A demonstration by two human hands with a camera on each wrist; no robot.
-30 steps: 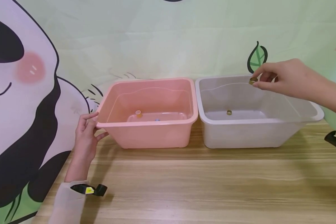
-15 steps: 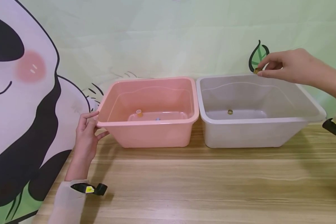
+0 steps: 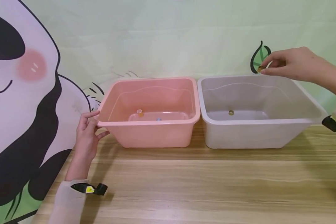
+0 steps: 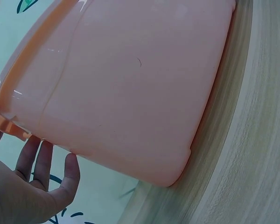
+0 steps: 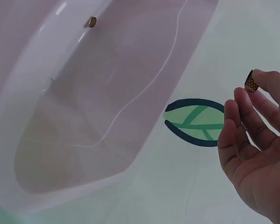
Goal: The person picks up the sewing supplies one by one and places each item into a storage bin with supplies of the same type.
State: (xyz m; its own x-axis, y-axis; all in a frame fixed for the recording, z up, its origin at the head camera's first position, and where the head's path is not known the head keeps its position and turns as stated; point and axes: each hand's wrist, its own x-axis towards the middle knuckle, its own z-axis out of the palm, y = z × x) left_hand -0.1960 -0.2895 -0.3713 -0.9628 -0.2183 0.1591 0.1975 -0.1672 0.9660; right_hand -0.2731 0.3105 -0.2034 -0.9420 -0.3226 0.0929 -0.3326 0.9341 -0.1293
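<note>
My right hand (image 3: 299,65) pinches a small gold dimpled thimble (image 5: 251,81) between thumb and fingertip, above the back rim of the grey basin (image 3: 246,122). A second small gold ring-shaped piece (image 3: 231,112) lies on that basin's floor and also shows in the right wrist view. On the left, my left hand (image 3: 86,137) holds the left end of the pink basin (image 3: 148,123), fingertips at its rim. Inside the pink basin are a small yellow-orange cup-shaped piece (image 3: 140,113) with a pale top and a small blue thing (image 3: 158,119), partly hidden by the front rim.
Both basins stand side by side on a wood-grain table (image 3: 184,186), close to the back. Behind them hangs a pale green cloth (image 3: 156,46) printed with a panda and a leaf. The pink basin's underside and side fill much of the left wrist view.
My right hand has lifted the thimble higher and slightly to the right, from over the grey basin to above its back rim. My left hand keeps its hold on the pink basin.
</note>
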